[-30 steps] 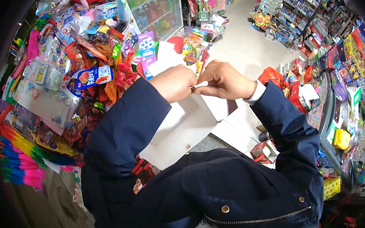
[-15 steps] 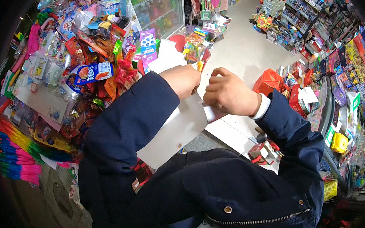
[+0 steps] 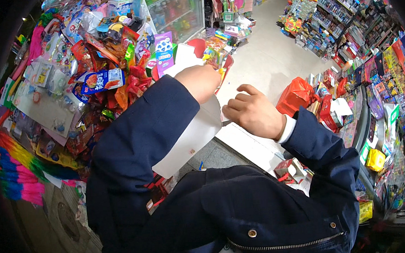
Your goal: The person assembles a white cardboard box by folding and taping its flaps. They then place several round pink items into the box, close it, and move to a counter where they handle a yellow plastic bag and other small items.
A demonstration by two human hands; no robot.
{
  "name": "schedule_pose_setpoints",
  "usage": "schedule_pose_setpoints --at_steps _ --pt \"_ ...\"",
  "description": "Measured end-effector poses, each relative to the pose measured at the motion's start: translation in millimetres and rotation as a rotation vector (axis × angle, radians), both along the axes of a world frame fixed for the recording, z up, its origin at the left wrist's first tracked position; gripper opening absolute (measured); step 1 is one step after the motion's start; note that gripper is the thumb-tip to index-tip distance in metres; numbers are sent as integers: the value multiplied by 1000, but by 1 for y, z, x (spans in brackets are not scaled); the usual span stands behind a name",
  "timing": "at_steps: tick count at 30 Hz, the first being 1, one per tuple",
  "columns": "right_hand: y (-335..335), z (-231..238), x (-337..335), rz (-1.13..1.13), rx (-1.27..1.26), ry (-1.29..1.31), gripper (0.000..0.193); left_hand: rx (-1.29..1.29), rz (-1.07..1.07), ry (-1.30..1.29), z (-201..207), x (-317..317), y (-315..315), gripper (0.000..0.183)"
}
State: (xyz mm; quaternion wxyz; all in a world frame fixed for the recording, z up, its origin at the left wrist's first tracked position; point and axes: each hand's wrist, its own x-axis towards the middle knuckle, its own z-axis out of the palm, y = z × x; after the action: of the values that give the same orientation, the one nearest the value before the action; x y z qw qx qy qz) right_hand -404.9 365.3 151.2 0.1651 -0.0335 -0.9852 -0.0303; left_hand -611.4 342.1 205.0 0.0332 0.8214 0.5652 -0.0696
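Note:
My left hand [image 3: 201, 83] is closed at the upper right edge of a white sheet of card or stiff paper [image 3: 187, 146]. Its fingertips are turned away and partly hidden. The sheet hangs slanted under my left forearm, with a small mark near its lower edge. Just right of the sheet, my right hand [image 3: 256, 114] is held with loosely bent, separated fingers, and nothing shows in them. A small yellow piece [image 3: 221, 72] shows beside my left knuckles; I cannot tell whether my hand touches it.
Bagged snacks and toys, with a blue snack pouch [image 3: 101, 82], are heaped at left beside a purple box [image 3: 164, 51]. A glass-door cooler [image 3: 175, 11] stands behind. A red plastic bag [image 3: 296, 96] and an opened red box [image 3: 291, 169] lie right. Packed shelves [image 3: 339, 4] line the far right.
The right hand has come away from the sheet's right edge, and its fingers have spread a little. The sheet has swung slightly left, uncovering more white surface. The left hand stays nearly in place.

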Motion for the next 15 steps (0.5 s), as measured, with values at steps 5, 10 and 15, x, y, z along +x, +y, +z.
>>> schedule_pose_setpoints --at_steps 5,10,15 --pt "19 7 0 -174 -847 -321 55 113 -68 -21 -9 7 -5 12" --pt "61 13 -16 -133 -1008 -752 46 105 -139 4 -8 28 -12 15" --pt "59 -10 -21 -136 -1048 -877 44 120 -154 -47 -4 37 -14 15"
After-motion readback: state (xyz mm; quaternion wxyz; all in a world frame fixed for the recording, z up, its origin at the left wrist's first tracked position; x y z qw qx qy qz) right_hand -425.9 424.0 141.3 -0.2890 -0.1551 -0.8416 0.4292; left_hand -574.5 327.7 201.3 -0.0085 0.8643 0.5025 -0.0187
